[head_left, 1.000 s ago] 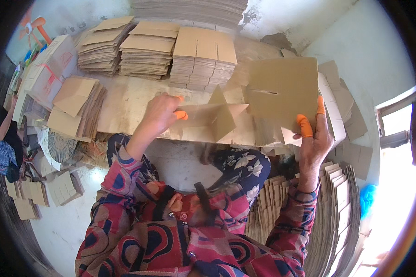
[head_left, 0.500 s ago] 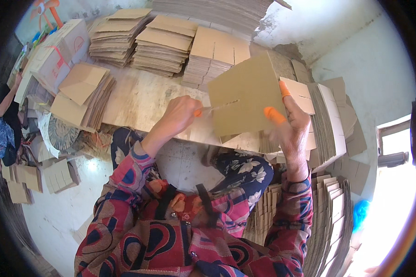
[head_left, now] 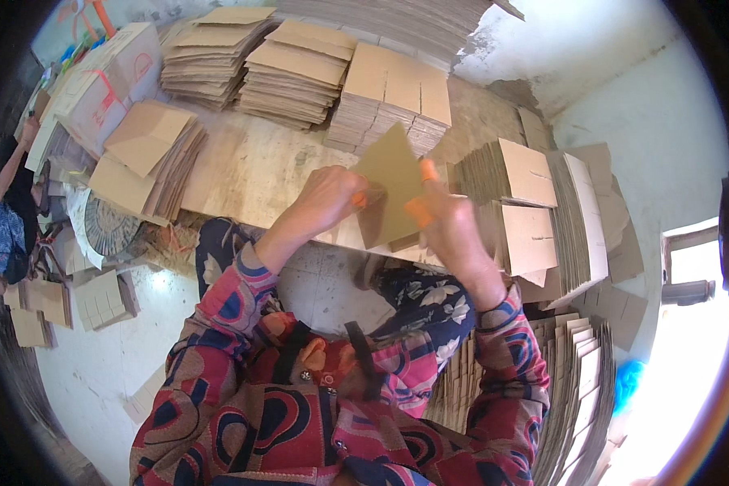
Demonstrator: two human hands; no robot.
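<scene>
A tan cardboard sheet (head_left: 394, 174) is held up at a tilt over the front of the wooden table. My right hand (head_left: 454, 223), with orange covers on its thumb and finger, grips the sheet along its right side. My left hand (head_left: 326, 198) is closed, and its orange-covered fingertips meet the sheet's left edge. Blur and the curled fingers hide what they pinch. To the right of my right hand stand two bundles of slit cardboard pieces, an upper bundle (head_left: 528, 172) and a lower bundle (head_left: 529, 237).
Stacks of cardboard line the table's (head_left: 247, 166) far side, including a slit stack (head_left: 401, 81). More pieces (head_left: 142, 154) lie at the left by a white carton (head_left: 109, 85). Rows of cardboard (head_left: 571, 381) stand at lower right. Another person's arm (head_left: 12, 166) shows far left.
My right hand has moved left with the cardboard sheet, turning it more edge-on. My left hand has shifted slightly right and now meets its edge. The bundles behind are uncovered.
</scene>
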